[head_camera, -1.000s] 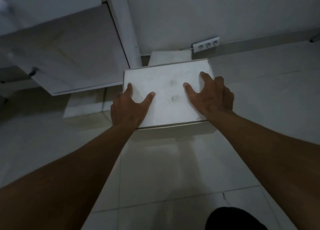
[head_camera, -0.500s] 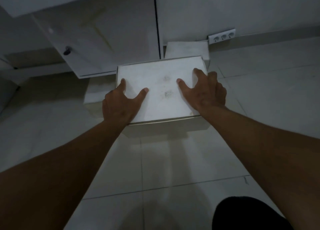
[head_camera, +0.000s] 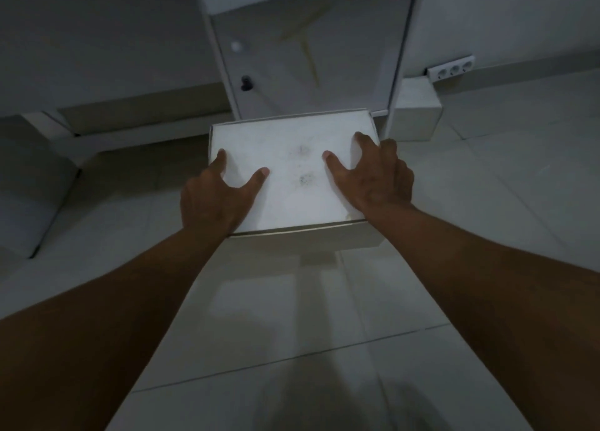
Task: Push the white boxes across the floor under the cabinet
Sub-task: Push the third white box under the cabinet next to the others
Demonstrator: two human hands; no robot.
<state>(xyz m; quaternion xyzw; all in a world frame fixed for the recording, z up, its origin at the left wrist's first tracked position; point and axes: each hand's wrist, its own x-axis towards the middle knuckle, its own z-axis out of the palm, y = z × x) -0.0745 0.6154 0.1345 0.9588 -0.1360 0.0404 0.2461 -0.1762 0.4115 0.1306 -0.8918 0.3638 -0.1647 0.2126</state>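
Observation:
A white box (head_camera: 292, 158) with a few dark smudges on its lid sits on the tiled floor in the middle of the view. Its far edge lies right at the foot of the white cabinet (head_camera: 311, 51). My left hand (head_camera: 217, 197) presses on the lid's near left corner, thumb spread on top and fingers over the left edge. My right hand (head_camera: 376, 174) lies on the lid's right side, fingers wrapped over the right edge. A second white box (head_camera: 418, 112) stands behind and to the right, against the cabinet's side.
The cabinet door has a small dark knob (head_camera: 245, 83). A white power strip (head_camera: 451, 70) lies along the wall at the right. A low white ledge (head_camera: 130, 138) runs to the left of the cabinet. Open tiled floor (head_camera: 292, 317) spreads in front of me.
The box has slid left along the floor with both hands on it, from beside the cabinet's right side to in front of the cabinet door. The second box now lies farther right.

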